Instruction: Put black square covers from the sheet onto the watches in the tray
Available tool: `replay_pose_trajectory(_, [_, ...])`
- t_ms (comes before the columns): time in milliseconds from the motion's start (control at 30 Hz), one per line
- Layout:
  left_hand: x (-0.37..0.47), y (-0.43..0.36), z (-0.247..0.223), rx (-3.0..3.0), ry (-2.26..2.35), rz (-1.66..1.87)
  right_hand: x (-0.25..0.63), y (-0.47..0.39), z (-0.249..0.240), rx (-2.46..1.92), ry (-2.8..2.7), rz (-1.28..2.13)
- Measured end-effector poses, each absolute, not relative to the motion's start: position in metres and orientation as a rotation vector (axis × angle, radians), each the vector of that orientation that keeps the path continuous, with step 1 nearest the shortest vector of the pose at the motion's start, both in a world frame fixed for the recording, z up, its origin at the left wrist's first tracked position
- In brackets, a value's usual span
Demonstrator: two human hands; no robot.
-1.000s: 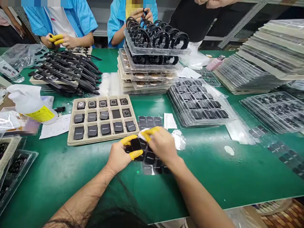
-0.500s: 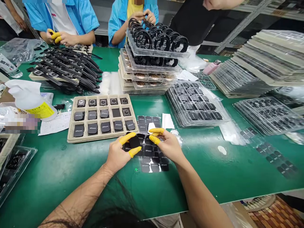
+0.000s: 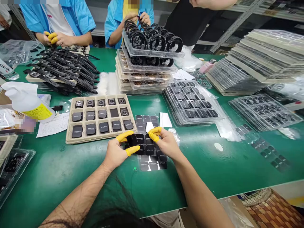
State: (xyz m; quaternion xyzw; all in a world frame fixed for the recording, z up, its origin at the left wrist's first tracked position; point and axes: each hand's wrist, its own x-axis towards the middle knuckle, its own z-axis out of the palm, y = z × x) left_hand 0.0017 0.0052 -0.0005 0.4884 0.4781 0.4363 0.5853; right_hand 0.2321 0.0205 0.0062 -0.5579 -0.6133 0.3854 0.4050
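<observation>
My left hand [image 3: 116, 152], yellow cots on its thumb and index finger, grips a black square smartwatch body [image 3: 132, 140] by its edges, glossy side showing. My right hand [image 3: 168, 144] wears the same cots and pinches the upper right part of a clear sheet of black protective films [image 3: 149, 150] printed with white lettering. The watch body overlaps the left part of that sheet. More film sheets [image 3: 144, 166] lie flat beneath. Left of them, a beige tray [image 3: 83, 138] holds watch bodies, several covered with lettered black films; one compartment in the middle row looks bare.
Clear trays of watch bodies [image 3: 198, 122] are stacked right of centre. Behind rise stacked trays of strapped watches [image 3: 152, 53]. Black watch straps [image 3: 64, 71] and a spray bottle [image 3: 28, 103] are at left. Co-workers [image 3: 59, 22] work across the table.
The watch body has tilted in my left hand, its glossy face now catching light. My right fingers have closed in on the film sheet. The whole view has shifted slightly.
</observation>
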Motion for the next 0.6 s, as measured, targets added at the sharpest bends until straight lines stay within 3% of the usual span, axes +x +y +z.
replay_pose_trajectory(200, [0.005,0.009,0.003,0.918,1.091,1.005,0.227,0.022,0.002,-1.191,-1.568,0.699])
replay_pose_trajectory(400, [0.004,0.009,0.002,1.000,1.164,1.000,0.239,0.019,0.023,-0.963,-1.072,1.061])
replay_pose_trajectory(600, [0.003,0.004,-0.001,1.412,1.161,0.851,0.222,0.005,0.042,-1.370,-1.182,1.358])
